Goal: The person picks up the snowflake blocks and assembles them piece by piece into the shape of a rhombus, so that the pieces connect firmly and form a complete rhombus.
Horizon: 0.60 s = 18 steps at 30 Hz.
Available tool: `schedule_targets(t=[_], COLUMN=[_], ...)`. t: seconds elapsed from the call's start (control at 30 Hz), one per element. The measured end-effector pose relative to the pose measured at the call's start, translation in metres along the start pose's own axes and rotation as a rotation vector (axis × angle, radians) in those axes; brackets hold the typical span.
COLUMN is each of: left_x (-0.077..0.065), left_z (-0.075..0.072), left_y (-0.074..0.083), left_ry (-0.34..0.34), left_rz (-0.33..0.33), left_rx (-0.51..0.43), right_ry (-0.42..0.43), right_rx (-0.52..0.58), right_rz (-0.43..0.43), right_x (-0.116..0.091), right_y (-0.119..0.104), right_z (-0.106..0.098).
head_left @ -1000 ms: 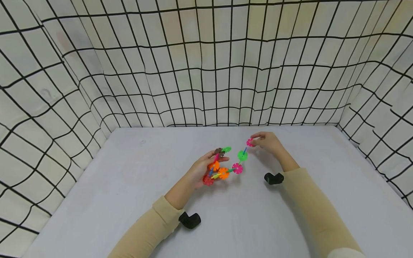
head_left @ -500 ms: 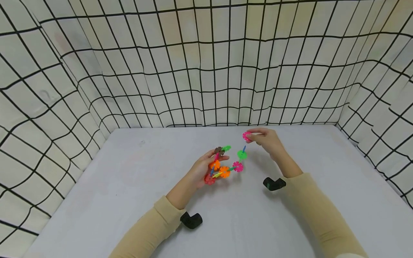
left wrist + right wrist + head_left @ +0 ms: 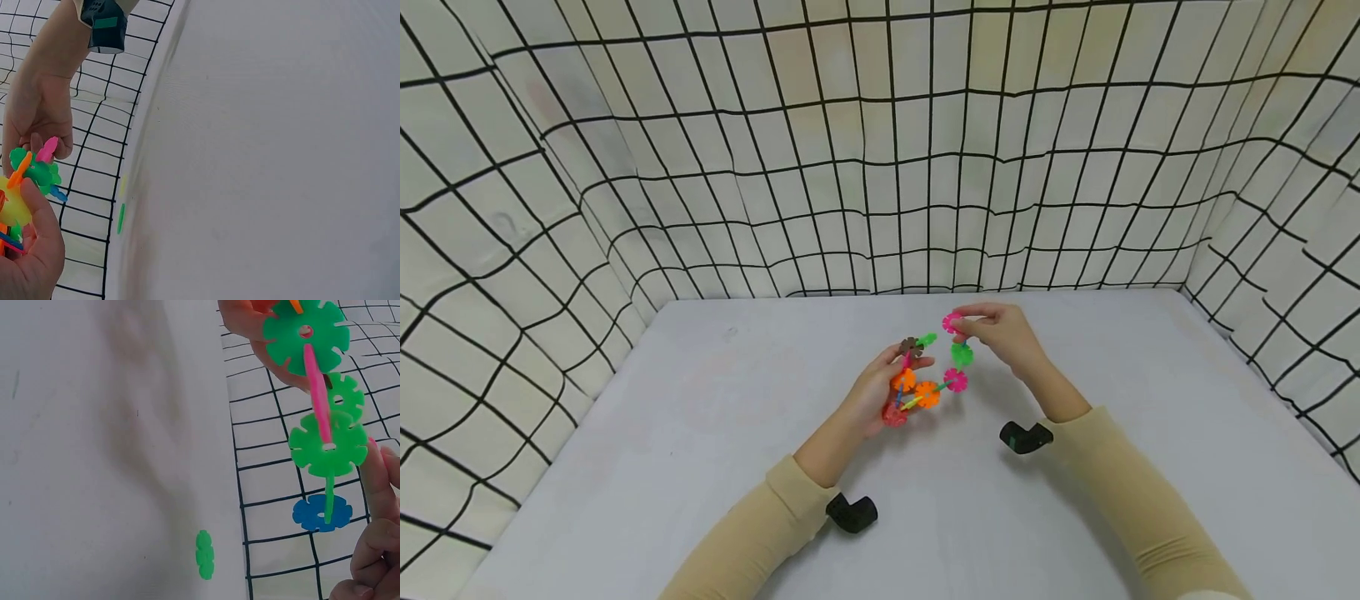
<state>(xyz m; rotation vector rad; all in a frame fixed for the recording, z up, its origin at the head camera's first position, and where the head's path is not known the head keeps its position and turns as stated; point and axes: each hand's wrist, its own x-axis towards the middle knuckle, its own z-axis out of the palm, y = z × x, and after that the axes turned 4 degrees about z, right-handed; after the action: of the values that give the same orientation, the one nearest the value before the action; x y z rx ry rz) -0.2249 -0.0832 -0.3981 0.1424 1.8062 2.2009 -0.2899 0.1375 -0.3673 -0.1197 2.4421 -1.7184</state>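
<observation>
A curved chain of notched plastic snowflake discs, among them an orange disc point(image 3: 927, 394), a pink disc point(image 3: 956, 381) and a light green disc point(image 3: 962, 355), hangs from my left hand point(image 3: 872, 392). Its fingers and thumb grip the chain near a red disc point(image 3: 894, 414); a brown disc point(image 3: 912, 347) sits by the fingertips. A blue disc point(image 3: 322, 513) forms the chain's far end. My right hand point(image 3: 1000, 333) pinches a separate-looking pink disc point(image 3: 952, 322) just above that end. Whether the two touch is hidden by the fingers.
A white table point(image 3: 700, 467) lies beneath, with black netting point(image 3: 895, 167) over white walls on its far and side edges. A loose green disc point(image 3: 205, 555) rests near a table edge. Black wrist pieces point(image 3: 1026, 437) hang below both cuffs.
My right hand has moved left with the pink disc, first away from the chain's blue end, then closer above it. The left hand has shifted slightly right.
</observation>
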Motion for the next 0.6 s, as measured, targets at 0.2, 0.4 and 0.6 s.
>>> schedule_targets(t=[0.2, 0.4, 0.6], left_x=[0.001, 0.002, 0.003], left_z=[0.003, 0.007, 0.008], left_y=[-0.003, -0.006, -0.006], left_ry=[-0.009, -0.011, -0.011], left_rz=[0.014, 0.022, 0.032], left_rx=[-0.024, -0.066, -0.088], right_ry=[0.003, 0.008, 0.007], right_rx=[-0.039, -0.076, -0.06], right_rz=[0.008, 0.008, -0.01], right_x=[-0.002, -0.003, -0.002], right_y=[0.002, 0.007, 0.007], right_z=[0.006, 0.01, 0.014])
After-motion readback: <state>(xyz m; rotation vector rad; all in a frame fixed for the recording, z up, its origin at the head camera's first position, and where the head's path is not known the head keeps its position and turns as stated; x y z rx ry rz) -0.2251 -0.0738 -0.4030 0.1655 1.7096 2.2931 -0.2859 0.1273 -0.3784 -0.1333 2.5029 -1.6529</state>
